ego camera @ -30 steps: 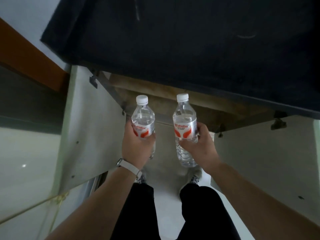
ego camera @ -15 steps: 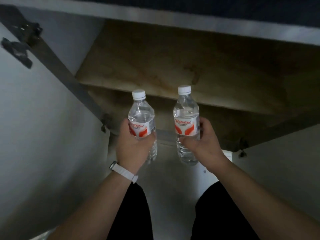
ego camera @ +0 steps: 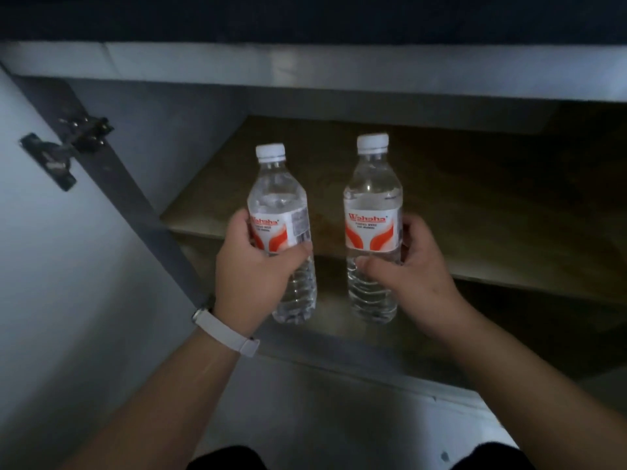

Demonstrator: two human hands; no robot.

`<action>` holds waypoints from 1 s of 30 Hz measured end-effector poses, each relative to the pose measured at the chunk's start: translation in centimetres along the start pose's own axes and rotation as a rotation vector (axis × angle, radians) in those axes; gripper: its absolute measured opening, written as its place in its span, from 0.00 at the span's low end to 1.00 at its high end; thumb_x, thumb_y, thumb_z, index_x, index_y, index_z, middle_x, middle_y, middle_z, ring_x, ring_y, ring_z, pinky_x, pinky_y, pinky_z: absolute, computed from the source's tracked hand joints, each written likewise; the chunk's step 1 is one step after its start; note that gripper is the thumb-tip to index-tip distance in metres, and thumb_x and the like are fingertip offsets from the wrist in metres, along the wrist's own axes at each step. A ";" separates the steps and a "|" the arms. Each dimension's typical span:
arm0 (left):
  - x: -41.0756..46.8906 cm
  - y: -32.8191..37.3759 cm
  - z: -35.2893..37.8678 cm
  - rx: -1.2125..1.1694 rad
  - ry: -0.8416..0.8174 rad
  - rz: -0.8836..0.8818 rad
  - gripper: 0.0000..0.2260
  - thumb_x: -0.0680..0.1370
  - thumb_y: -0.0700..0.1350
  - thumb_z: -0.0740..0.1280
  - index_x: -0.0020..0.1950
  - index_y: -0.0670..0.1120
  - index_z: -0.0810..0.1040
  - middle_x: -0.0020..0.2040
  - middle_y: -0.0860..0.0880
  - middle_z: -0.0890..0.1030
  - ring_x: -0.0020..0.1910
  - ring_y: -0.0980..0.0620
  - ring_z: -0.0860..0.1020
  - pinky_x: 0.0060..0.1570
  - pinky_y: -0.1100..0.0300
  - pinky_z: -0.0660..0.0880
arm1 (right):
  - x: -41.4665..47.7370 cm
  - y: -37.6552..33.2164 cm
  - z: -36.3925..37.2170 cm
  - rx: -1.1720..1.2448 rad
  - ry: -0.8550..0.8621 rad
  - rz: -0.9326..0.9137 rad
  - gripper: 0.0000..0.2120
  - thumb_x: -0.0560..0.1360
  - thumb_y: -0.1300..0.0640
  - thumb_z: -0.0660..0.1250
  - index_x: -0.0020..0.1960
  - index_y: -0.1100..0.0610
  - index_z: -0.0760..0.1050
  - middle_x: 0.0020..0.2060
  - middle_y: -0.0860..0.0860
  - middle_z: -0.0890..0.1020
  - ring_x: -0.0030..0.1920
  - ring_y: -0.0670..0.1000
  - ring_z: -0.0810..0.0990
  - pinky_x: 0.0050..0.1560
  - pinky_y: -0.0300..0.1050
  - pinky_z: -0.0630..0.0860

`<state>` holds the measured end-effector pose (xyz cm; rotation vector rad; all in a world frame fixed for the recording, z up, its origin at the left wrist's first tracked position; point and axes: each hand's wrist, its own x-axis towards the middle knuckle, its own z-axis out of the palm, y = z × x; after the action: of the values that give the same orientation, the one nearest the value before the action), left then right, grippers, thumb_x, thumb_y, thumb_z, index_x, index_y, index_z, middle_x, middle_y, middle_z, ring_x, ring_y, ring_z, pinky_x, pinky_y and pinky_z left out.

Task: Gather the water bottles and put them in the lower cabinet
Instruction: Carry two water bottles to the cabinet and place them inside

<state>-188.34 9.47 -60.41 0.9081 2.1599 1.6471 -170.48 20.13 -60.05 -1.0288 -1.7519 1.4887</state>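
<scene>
I hold two clear water bottles with white caps and red-and-white labels, both upright. My left hand (ego camera: 252,273) grips the left water bottle (ego camera: 280,205) around its label. My right hand (ego camera: 412,276) grips the right water bottle (ego camera: 372,198) at its lower half. Both bottles hang in front of the open lower cabinet (ego camera: 339,66). Their bases are over the dark bottom compartment, just inside its front edge, below the wooden shelf (ego camera: 475,212). I cannot tell whether the bases touch the cabinet floor.
The left cabinet door (ego camera: 44,283) stands open, with a dark hinge (ego camera: 64,147) near its top. A dark countertop edge runs overhead. The grey floor (ego camera: 305,412) lies below, and my dark-trousered knees show at the bottom.
The view has dropped closer to the cabinet. Both hands have carried the bottles forward and lower, from in front of the shelf to the opening of the bottom compartment.
</scene>
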 end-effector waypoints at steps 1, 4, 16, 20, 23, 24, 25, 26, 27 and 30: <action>0.8 0.6 0.0 -0.005 0.016 0.021 0.26 0.67 0.45 0.82 0.60 0.55 0.74 0.50 0.58 0.83 0.46 0.64 0.82 0.38 0.71 0.77 | 0.7 -0.6 -0.1 -0.007 0.006 -0.022 0.31 0.67 0.57 0.78 0.63 0.41 0.67 0.52 0.40 0.81 0.50 0.38 0.81 0.46 0.36 0.75; 2.9 2.3 0.2 -0.014 0.045 0.066 0.25 0.68 0.46 0.81 0.60 0.56 0.73 0.50 0.58 0.83 0.46 0.65 0.82 0.39 0.70 0.76 | 2.7 -2.0 -0.3 -0.023 0.035 -0.074 0.31 0.67 0.56 0.78 0.63 0.42 0.67 0.51 0.40 0.80 0.49 0.38 0.80 0.46 0.36 0.74; 9.8 3.2 2.8 0.001 0.100 0.168 0.30 0.71 0.46 0.79 0.66 0.54 0.68 0.56 0.59 0.77 0.53 0.58 0.78 0.55 0.59 0.77 | 11.9 -2.7 -0.2 -0.018 0.136 -0.212 0.31 0.70 0.57 0.76 0.67 0.48 0.66 0.49 0.37 0.76 0.46 0.35 0.75 0.41 0.30 0.68; 11.8 2.9 3.8 0.017 0.100 0.155 0.32 0.73 0.48 0.78 0.71 0.52 0.65 0.61 0.58 0.73 0.58 0.58 0.73 0.58 0.58 0.73 | 14.8 -2.6 -0.6 -0.054 0.157 -0.255 0.32 0.70 0.58 0.76 0.70 0.52 0.67 0.54 0.40 0.76 0.46 0.35 0.74 0.41 0.31 0.68; 12.8 2.4 4.3 0.032 0.100 0.158 0.33 0.72 0.47 0.78 0.72 0.51 0.65 0.67 0.54 0.75 0.64 0.54 0.75 0.62 0.57 0.73 | 16.5 -2.1 -1.1 -0.048 0.159 -0.263 0.32 0.70 0.58 0.77 0.70 0.52 0.66 0.55 0.41 0.77 0.49 0.36 0.75 0.44 0.31 0.69; 13.0 2.1 4.5 0.042 0.093 0.159 0.33 0.73 0.47 0.78 0.72 0.51 0.65 0.68 0.52 0.75 0.66 0.52 0.75 0.64 0.55 0.74 | 17.1 -1.8 -1.2 -0.048 0.163 -0.263 0.32 0.70 0.59 0.77 0.70 0.52 0.66 0.56 0.41 0.77 0.50 0.37 0.76 0.45 0.32 0.70; 13.2 2.0 4.6 0.056 0.084 0.161 0.33 0.73 0.47 0.78 0.72 0.51 0.64 0.69 0.52 0.75 0.67 0.50 0.75 0.65 0.54 0.74 | 17.5 -1.6 -1.4 -0.048 0.165 -0.265 0.32 0.70 0.59 0.77 0.70 0.53 0.66 0.55 0.41 0.77 0.50 0.37 0.76 0.46 0.32 0.70; 13.4 1.8 4.7 0.068 0.075 0.166 0.33 0.73 0.48 0.78 0.73 0.51 0.64 0.70 0.51 0.75 0.68 0.49 0.75 0.65 0.54 0.73 | 17.9 -1.4 -1.5 -0.042 0.173 -0.268 0.32 0.70 0.60 0.77 0.69 0.53 0.66 0.55 0.41 0.77 0.50 0.36 0.76 0.46 0.32 0.70; 13.7 1.8 4.8 0.079 0.066 0.170 0.34 0.73 0.48 0.78 0.73 0.51 0.64 0.70 0.52 0.74 0.68 0.49 0.75 0.66 0.54 0.73 | 18.3 -1.2 -1.7 -0.030 0.186 -0.271 0.32 0.70 0.60 0.77 0.69 0.53 0.66 0.55 0.41 0.77 0.51 0.37 0.76 0.48 0.33 0.71; 14.1 1.7 5.0 0.079 0.053 0.177 0.34 0.73 0.47 0.78 0.73 0.51 0.63 0.70 0.52 0.74 0.69 0.50 0.74 0.67 0.52 0.73 | 19.0 -0.6 -2.0 -0.024 0.209 -0.276 0.32 0.69 0.60 0.78 0.67 0.50 0.66 0.57 0.42 0.77 0.56 0.42 0.77 0.56 0.42 0.75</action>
<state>-195.80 22.41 -58.26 1.1194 2.2515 1.6927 -178.63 37.42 -59.67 -0.8791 -1.6872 1.1500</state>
